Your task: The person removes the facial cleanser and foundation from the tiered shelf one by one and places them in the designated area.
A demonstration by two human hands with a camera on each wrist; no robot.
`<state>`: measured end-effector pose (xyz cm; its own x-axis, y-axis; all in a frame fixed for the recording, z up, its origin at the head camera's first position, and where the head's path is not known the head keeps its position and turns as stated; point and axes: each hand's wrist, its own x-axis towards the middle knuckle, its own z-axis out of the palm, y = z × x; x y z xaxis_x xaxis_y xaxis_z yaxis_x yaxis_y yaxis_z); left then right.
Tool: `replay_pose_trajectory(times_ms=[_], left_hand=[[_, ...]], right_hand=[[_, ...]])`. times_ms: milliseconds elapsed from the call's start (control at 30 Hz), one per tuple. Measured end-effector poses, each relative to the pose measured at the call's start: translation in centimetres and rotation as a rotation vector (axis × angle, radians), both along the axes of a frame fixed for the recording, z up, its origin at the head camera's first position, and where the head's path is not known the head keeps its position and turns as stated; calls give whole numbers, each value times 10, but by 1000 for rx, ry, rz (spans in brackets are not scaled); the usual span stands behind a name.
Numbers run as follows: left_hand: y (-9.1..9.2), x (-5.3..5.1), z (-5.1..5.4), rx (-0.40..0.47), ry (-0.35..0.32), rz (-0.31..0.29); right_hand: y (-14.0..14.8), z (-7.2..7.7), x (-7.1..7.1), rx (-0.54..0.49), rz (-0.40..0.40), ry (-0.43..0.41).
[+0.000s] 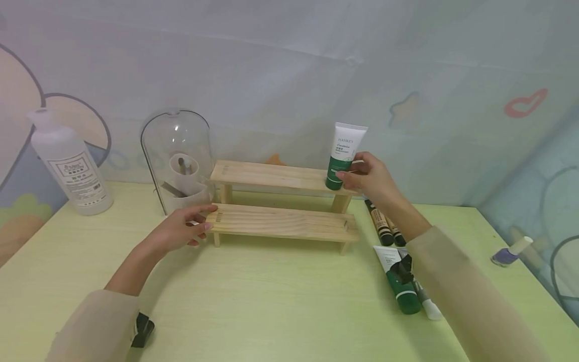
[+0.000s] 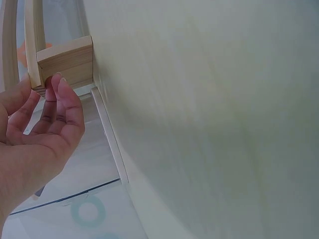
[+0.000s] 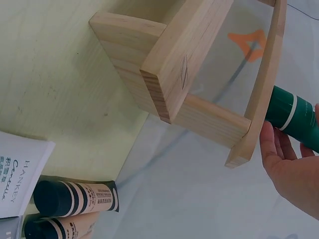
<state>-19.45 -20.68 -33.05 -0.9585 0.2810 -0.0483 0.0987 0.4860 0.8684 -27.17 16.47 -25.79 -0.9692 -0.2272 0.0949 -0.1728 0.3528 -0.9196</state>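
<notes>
A two-step wooden shelf point(image 1: 280, 221) stands on the table against the wall. With thumb and fingertips my left hand point(image 1: 181, 229) grips the left end of its lower step; the left wrist view shows the fingertips around that board's end point(image 2: 37, 82). My right hand point(image 1: 373, 178) pinches a white and green tube point(image 1: 346, 151) low on its green part. The tube is upright, cap down, at the right end of the upper step point(image 1: 276, 175). In the right wrist view its green cap point(image 3: 280, 105) meets the board.
Right of the shelf lie black and tan tubes point(image 1: 379, 223), another white and green tube point(image 1: 400, 286) and a slim white-capped tube point(image 1: 427, 301). A purple nail polish bottle point(image 1: 511, 253) lies far right. On the left stand a clear dome point(image 1: 176, 136) over white holders and a large white bottle point(image 1: 74, 166).
</notes>
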Motion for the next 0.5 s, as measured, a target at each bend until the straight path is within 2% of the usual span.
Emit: replay_pose_trajectory(times_ms=[500], left_hand=[[0, 1, 1, 1, 3, -7]], right_hand=[[-3, -7, -2, -29, -15, 30]])
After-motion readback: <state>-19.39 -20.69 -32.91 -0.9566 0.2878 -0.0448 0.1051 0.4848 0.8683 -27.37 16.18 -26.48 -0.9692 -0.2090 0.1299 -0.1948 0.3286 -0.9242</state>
